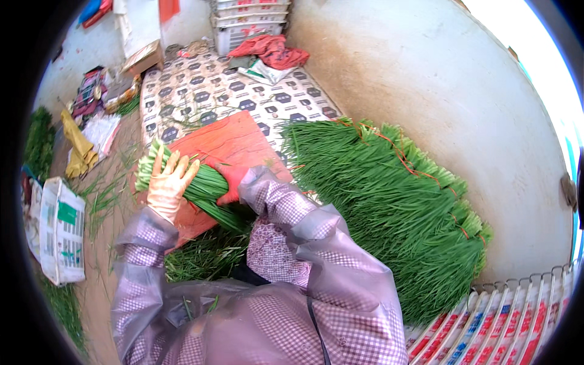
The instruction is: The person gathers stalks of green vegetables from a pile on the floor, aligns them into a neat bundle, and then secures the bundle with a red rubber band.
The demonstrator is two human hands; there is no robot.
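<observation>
- Bundle of green stalks (pixel 207 182) lies over the orange-red board (pixel 234 137), within both hands' grip.
- Left hand (pixel 168 184), pale-gloved, has its grip closed near the whitish ends, fingers pointing far.
- Right hand (pixel 231 181), red-gloved, clasps the middle from the right, forearm angled leftward.

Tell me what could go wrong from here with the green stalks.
The bundle of green stalks could fan out if the left hand, gloved and near the pale ends, or the red-gloved right hand eases off. Its leafy ends reach toward the loose greens at the orange board's near edge, so stray leaves might mix in. The large pile of greens lies close on the right; a careless elbow might disturb it.
</observation>
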